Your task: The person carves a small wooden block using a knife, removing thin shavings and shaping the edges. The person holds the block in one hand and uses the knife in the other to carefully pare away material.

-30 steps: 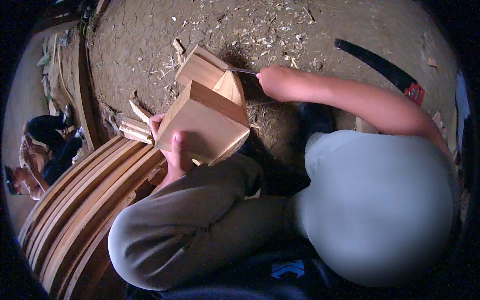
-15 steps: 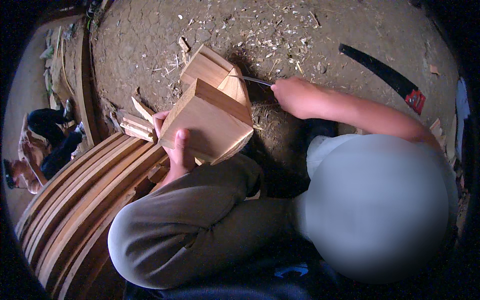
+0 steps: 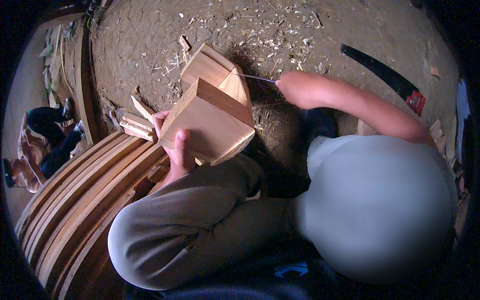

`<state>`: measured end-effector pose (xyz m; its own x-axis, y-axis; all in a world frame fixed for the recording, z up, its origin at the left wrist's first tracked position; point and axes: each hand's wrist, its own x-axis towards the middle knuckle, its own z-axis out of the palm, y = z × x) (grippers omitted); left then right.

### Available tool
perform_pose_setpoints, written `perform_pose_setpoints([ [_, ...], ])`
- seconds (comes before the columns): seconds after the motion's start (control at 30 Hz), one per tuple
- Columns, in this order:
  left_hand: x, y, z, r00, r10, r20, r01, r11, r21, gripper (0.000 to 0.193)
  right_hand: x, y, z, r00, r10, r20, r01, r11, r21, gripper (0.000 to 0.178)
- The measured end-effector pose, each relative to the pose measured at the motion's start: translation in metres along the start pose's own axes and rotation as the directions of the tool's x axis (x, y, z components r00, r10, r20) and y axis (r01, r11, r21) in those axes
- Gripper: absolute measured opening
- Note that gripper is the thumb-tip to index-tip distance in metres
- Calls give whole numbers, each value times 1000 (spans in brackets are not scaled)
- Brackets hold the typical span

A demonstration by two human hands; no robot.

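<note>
A thick pale block of wood (image 3: 207, 125), with a deep notch cut between its near part and its far part, rests tilted above my left knee. My left hand (image 3: 179, 150) is closed on its left side, the thumb pressed along the near face and the other fingers behind. My right hand (image 3: 300, 89), a little blurred, is closed around a thin metal-bladed tool (image 3: 260, 78). Its handle is hidden in my fist. The blade reaches left to the notch, its tip at the sloping cut face; whether it touches the wood I cannot tell.
A handsaw (image 3: 385, 74) with a red handle lies on the dirt floor at the far right. Long planks (image 3: 90, 185) are stacked at my left, with short offcuts (image 3: 137, 127) at their end. Wood chips litter the ground ahead. Another person (image 3: 42, 145) sits at the far left.
My right hand has shifted slightly right and nearer to me, and its blade has turned and now looks thinner. The wood and my left hand have hardly moved.
</note>
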<state>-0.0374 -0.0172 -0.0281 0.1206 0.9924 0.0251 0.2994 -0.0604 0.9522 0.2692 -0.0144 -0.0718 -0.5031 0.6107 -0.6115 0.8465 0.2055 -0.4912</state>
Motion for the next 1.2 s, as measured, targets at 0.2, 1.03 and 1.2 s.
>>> perform_pose_setpoints([
  [0.2,3,4,3,999,-3,36,4,1000,-25,69,15,6,14,988,-144,-50,133,975,-176,28],
  [1.03,2,2,1,999,-23,42,23,1000,8,75,10,9,13,988,138,-66,-132,987,95,38],
  [1.2,4,3,-2,998,-59,17,59,998,-22,73,18,-5,11,978,192,-80,-181,975,127,19],
])
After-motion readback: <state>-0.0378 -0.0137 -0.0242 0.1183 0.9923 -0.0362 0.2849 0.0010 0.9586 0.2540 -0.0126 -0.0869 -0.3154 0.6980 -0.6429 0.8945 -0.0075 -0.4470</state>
